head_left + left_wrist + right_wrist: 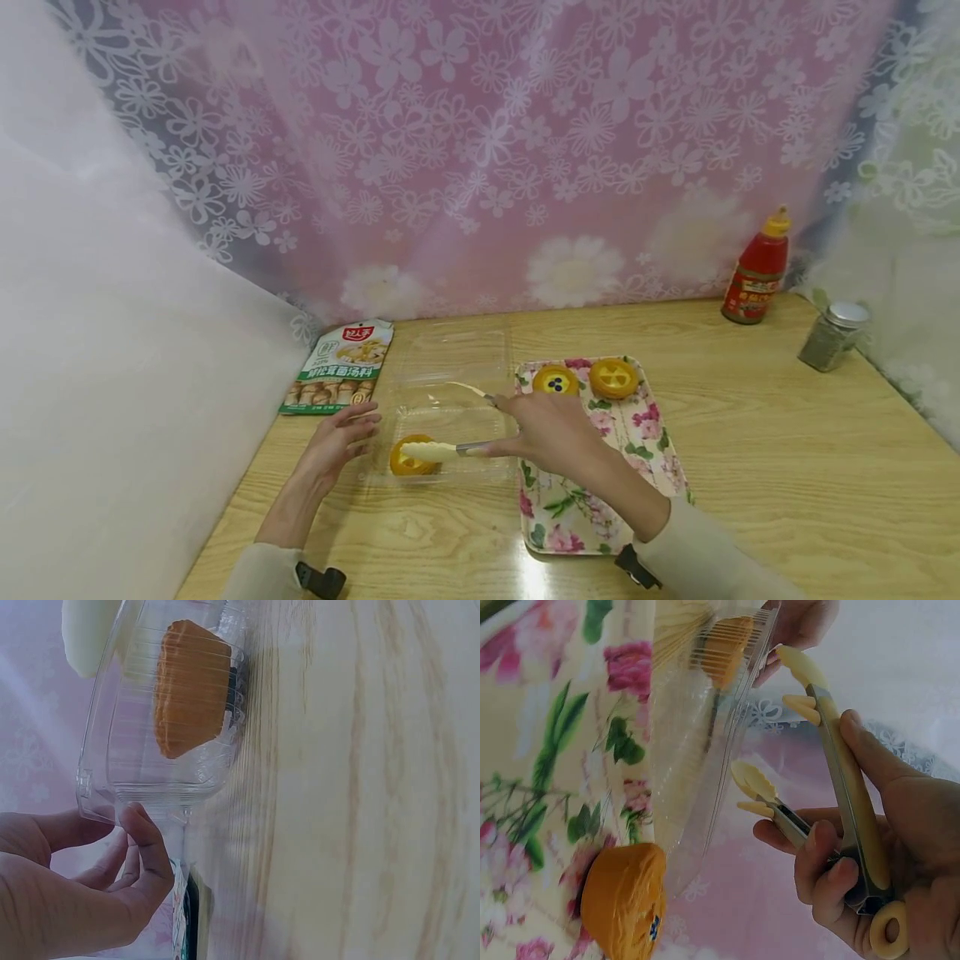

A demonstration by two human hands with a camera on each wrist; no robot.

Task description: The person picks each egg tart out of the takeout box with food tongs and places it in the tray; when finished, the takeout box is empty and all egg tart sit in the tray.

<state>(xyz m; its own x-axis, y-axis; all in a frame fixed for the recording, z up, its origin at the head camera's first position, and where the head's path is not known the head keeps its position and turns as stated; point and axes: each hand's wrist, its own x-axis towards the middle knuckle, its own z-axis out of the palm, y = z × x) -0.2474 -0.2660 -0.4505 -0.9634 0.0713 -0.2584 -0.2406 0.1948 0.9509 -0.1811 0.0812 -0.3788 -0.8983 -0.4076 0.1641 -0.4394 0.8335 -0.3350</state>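
A clear plastic clamshell box lies with its lid folded back. Inside, in the near left corner, sits an egg tart. My left hand pinches the box's left rim between thumb and finger, seen close in the left wrist view. My right hand grips tongs with pale yellow tips. Their arms are spread wide over the box, nothing between them; one tip overlaps the tart in the head view. Below the right hand is a floral tray, bearing a blueberry-topped tart and another tart.
A green and white food packet lies behind the left hand, beside the box. At the back right stand a red sauce bottle and a spice jar. A pink flowered curtain hangs behind the table.
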